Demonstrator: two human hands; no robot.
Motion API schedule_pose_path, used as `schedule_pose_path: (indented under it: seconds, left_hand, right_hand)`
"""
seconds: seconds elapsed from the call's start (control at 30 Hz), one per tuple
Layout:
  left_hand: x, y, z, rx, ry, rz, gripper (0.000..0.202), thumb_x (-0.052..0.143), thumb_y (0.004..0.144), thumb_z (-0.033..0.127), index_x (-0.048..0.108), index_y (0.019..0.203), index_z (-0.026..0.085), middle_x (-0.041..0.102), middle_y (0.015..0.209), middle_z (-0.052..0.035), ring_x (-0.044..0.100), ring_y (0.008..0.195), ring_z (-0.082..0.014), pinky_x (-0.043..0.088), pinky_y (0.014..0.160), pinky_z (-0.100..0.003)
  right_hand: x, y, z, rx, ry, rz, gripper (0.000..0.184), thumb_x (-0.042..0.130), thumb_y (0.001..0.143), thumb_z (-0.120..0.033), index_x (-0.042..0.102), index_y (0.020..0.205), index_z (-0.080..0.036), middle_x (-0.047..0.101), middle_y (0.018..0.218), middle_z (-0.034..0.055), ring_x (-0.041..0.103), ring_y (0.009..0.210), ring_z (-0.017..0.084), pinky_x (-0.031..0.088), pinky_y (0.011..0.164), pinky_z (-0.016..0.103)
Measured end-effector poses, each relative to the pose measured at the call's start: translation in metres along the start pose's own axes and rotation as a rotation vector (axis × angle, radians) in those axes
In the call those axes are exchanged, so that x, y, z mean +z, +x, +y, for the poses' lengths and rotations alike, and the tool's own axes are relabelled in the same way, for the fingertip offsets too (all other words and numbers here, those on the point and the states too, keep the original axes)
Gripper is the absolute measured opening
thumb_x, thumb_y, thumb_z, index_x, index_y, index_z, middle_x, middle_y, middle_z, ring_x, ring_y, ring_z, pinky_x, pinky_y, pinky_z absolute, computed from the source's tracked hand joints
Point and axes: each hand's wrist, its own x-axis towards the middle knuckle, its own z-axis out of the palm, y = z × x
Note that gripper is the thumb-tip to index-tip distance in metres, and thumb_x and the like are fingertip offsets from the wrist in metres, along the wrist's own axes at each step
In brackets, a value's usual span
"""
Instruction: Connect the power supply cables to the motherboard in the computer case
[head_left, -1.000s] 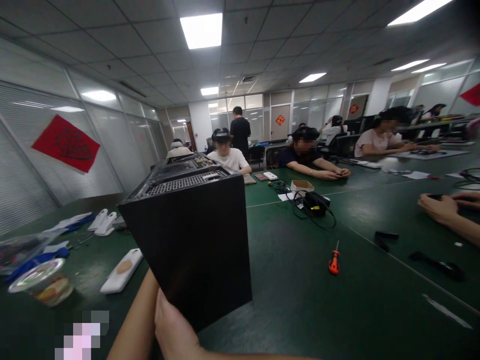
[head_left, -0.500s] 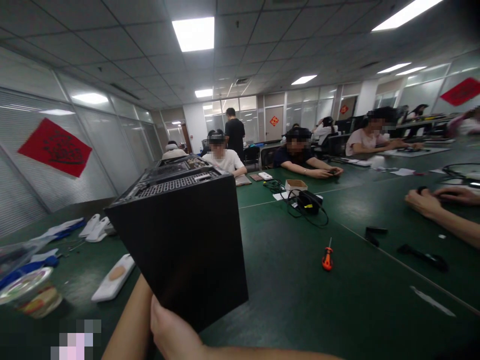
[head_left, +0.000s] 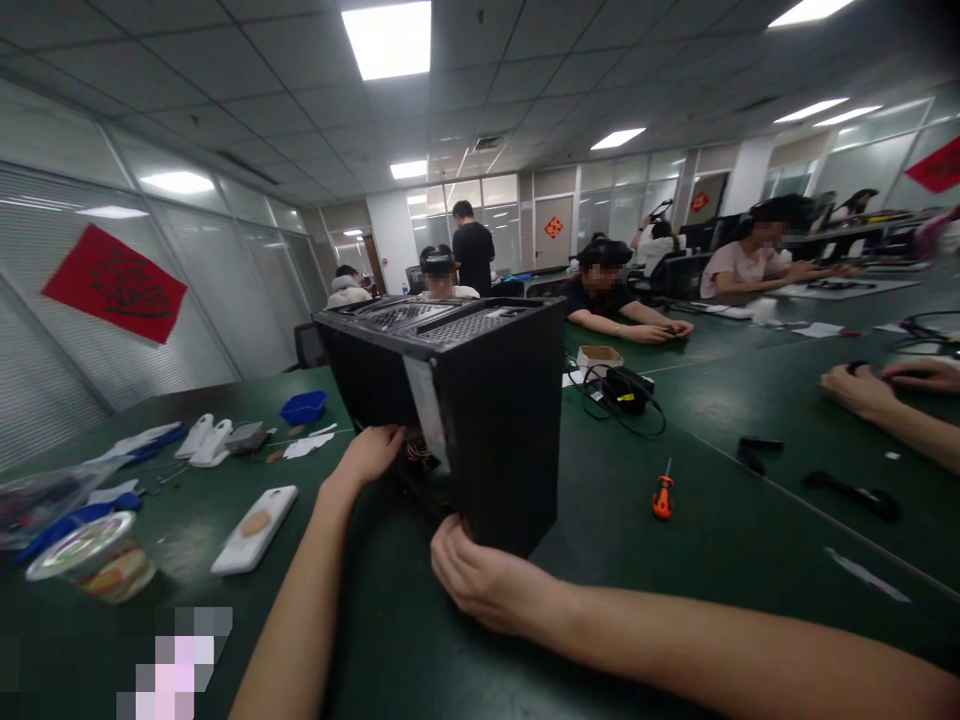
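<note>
A black computer case (head_left: pixel 495 420) stands upright on the green table (head_left: pixel 615 600) in front of me, its open side turned toward my left. My left hand (head_left: pixel 371 455) reaches into the case's open side at its lower edge, fingers curled onto the frame. My right hand (head_left: pixel 480 578) grips the near bottom corner of the case, fingers wrapped under it. Red wires show inside the opening near my left hand.
An orange-handled screwdriver (head_left: pixel 662 495) lies right of the case. A white phone (head_left: pixel 255 528), a lidded cup (head_left: pixel 94 570), a blue tray (head_left: pixel 303 407) and white parts lie to the left. A black power supply with cables (head_left: pixel 626 390) sits behind. Another person's hands (head_left: pixel 877 385) rest at right; several people sit farther back.
The case has turned and moved away from me, so its open side now shows. My left hand came out from behind it onto the open edge; my right hand shifted to the near corner.
</note>
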Motion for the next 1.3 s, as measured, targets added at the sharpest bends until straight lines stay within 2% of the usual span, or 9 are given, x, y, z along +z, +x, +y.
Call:
schedule_pose_path:
  seconds: [0.17,0.3,0.47,0.6,0.77,0.87,1.0,1.17,1.3]
  left_hand:
    - [0.007,0.001,0.001,0.165,-0.022,0.009,0.055,0.029,0.104,0.048,0.071,0.095,0.015,0.074,0.101,-0.014,0.069,0.094,-0.0233,0.048,0.085,-0.03]
    - [0.004,-0.001,0.004,0.242,-0.043,-0.107,0.051,0.051,0.094,0.06,0.072,0.101,0.015,0.075,0.101,-0.0123,0.069,0.089,-0.0245,0.049,0.077,-0.029]
    - [0.002,-0.007,0.012,0.226,0.083,-0.154,0.035,0.07,0.083,0.047,0.074,0.099,0.017,0.076,0.099,-0.0104,0.071,0.088,-0.0252,0.048,0.07,-0.028]
    - [0.004,-0.013,0.026,0.183,0.215,-0.165,0.04,0.072,0.079,0.055,0.075,0.094,0.018,0.075,0.096,-0.0121,0.071,0.087,-0.0286,0.047,0.067,-0.03]
    - [0.006,-0.015,0.04,0.213,0.188,-0.145,0.052,0.06,0.085,0.067,0.075,0.089,0.017,0.074,0.091,-0.0136,0.07,0.081,-0.0277,0.046,0.066,-0.03]
    - [0.006,-0.013,0.044,0.215,0.162,-0.141,0.053,0.059,0.085,0.067,0.074,0.087,0.016,0.073,0.087,-0.0135,0.069,0.078,-0.0268,0.044,0.064,-0.03]
    - [0.003,-0.014,0.044,0.204,0.168,-0.195,0.052,0.058,0.086,0.065,0.075,0.086,0.016,0.074,0.086,-0.0133,0.068,0.075,-0.026,0.043,0.061,-0.029]
    - [0.002,-0.015,0.043,0.184,0.181,-0.191,0.052,0.058,0.085,0.065,0.076,0.09,0.016,0.075,0.091,-0.014,0.069,0.079,-0.028,0.044,0.062,-0.03]
    - [0.008,-0.013,0.049,0.164,0.178,-0.139,0.052,0.057,0.086,0.066,0.076,0.094,0.018,0.075,0.091,-0.0134,0.07,0.081,-0.0293,0.046,0.064,-0.031]
  right_hand:
    - [0.029,-0.058,0.013,0.103,0.169,0.017,0.045,0.032,0.092,-0.02,0.07,0.11,-0.003,0.069,0.101,0.0199,0.063,0.09,0.026,0.049,0.085,0.038]
    - [0.042,-0.088,0.021,0.134,0.266,0.032,0.04,0.036,0.094,-0.018,0.066,0.116,-0.005,0.069,0.105,0.0185,0.06,0.092,0.024,0.044,0.089,0.037]
    - [0.052,-0.116,0.034,0.074,0.296,0.099,0.04,0.036,0.098,-0.023,0.066,0.118,-0.006,0.07,0.105,0.0192,0.06,0.092,0.022,0.041,0.091,0.037]
    - [0.082,-0.156,0.051,0.01,0.335,0.168,0.036,0.04,0.099,-0.029,0.069,0.115,-0.015,0.072,0.104,0.0135,0.059,0.09,0.019,0.04,0.088,0.035]
    - [0.124,-0.202,0.071,0.226,0.654,0.053,0.032,0.044,0.098,-0.032,0.073,0.108,-0.021,0.073,0.104,0.0117,0.059,0.085,0.018,0.039,0.082,0.035]
    - [0.124,-0.203,0.073,0.373,0.697,-0.073,0.034,0.048,0.097,-0.033,0.071,0.115,-0.018,0.072,0.109,0.0134,0.059,0.088,0.019,0.038,0.083,0.036]
    - [0.106,-0.173,0.059,0.535,0.531,-0.256,0.038,0.042,0.101,-0.031,0.067,0.124,-0.014,0.071,0.096,0.0114,0.058,0.077,0.019,0.035,0.076,0.036]
    - [0.103,-0.136,0.048,0.64,0.403,-0.306,0.044,0.038,0.103,-0.039,0.069,0.086,-0.014,0.068,0.076,0.0092,0.053,0.065,0.018,0.027,0.07,0.036]
    - [0.124,-0.136,0.055,0.639,0.435,-0.267,0.045,0.038,0.102,-0.041,0.068,0.08,-0.016,0.068,0.075,0.0081,0.05,0.064,0.017,0.023,0.067,0.035]
